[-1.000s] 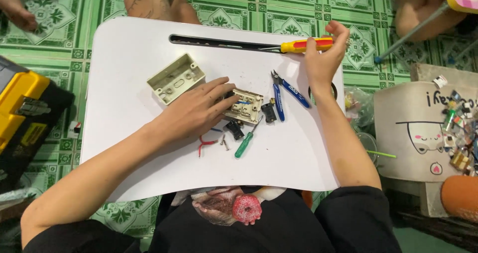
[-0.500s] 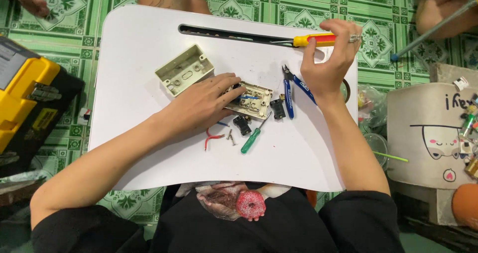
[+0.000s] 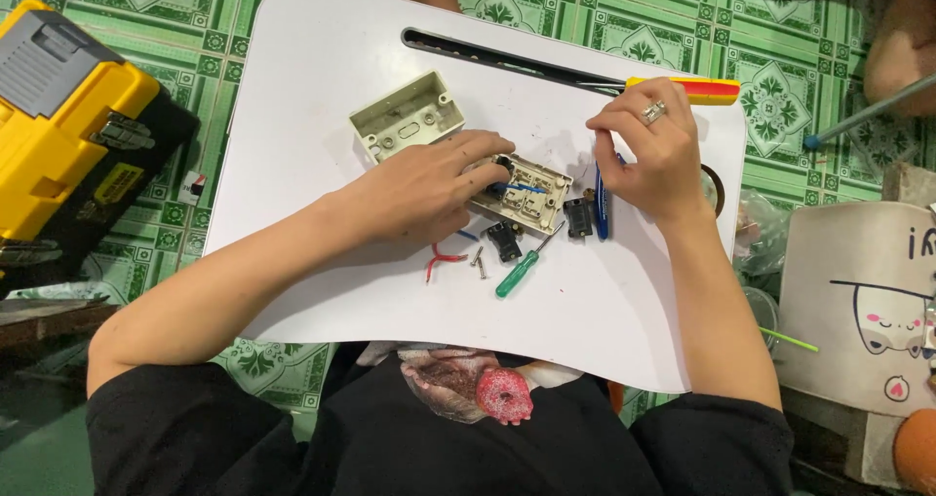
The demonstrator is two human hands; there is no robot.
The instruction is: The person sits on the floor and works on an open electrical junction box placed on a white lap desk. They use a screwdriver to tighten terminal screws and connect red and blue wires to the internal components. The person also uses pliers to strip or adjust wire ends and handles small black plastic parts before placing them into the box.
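Note:
My left hand (image 3: 429, 189) lies on a cream switch module (image 3: 531, 196) with blue wires in it and holds it down with the fingertips. My right hand (image 3: 651, 150), with a ring on it, is bent over the top of blue-handled pliers (image 3: 602, 208); whether it grips them is hidden. Just above that hand, a yellow and red screwdriver (image 3: 687, 89) lies along the tray's dark slot (image 3: 487, 55). An empty cream back box (image 3: 407, 116) sits left of the module. Below the module lie a green screwdriver (image 3: 520, 272), two small black parts (image 3: 504, 240), a red wire (image 3: 439, 258) and screws (image 3: 478, 260).
Everything rests on a white lap tray (image 3: 312, 96) over a green patterned mat. A yellow and black toolbox (image 3: 58, 116) stands at the left. A white box with a cartoon cat (image 3: 868, 301) is at the right. Other people's feet and a knee (image 3: 897, 47) show at the top.
My right hand has left the yellow screwdriver and come down over the blue pliers. My left hand stays on the switch module. The camera has moved closer.

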